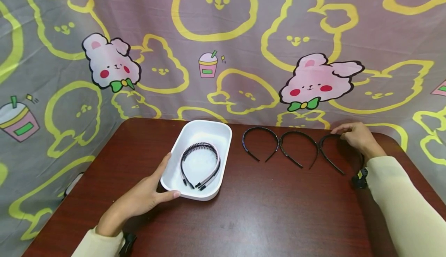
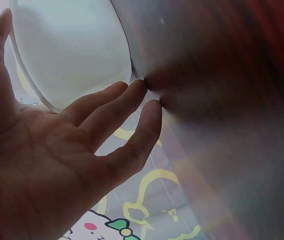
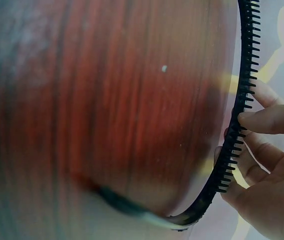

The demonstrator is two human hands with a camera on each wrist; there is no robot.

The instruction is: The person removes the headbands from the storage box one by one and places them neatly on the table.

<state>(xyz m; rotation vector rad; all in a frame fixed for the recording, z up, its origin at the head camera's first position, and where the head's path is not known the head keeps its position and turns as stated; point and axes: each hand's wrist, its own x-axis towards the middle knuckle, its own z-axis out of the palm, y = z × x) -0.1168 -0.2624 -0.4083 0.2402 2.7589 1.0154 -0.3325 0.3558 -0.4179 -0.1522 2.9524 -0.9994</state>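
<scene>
My left hand (image 1: 144,193) rests against the near-left corner of a white plastic tub (image 1: 168,183), thumb along the front side. Its slightly bent, spread fingers (image 2: 114,115) touch the tub's outer wall. Inside lie headbands (image 1: 218,160), black and pale pink, overlapping with their toothed tops together. At the right, my right hand (image 1: 359,137) pinches the top of a black headband (image 1: 331,160) between thumb and fingers. In the right wrist view, that headband (image 3: 239,105) has a row of short teeth. The hand and sleeve partly hide it in the head view.
Two more dark headbands, one bluish (image 1: 245,145) and one black (image 1: 281,148), lie in a row between tub and right hand. Everything stands on a reddish-brown table (image 1: 265,214). A patterned curtain (image 1: 237,59) hangs directly behind its far edge.
</scene>
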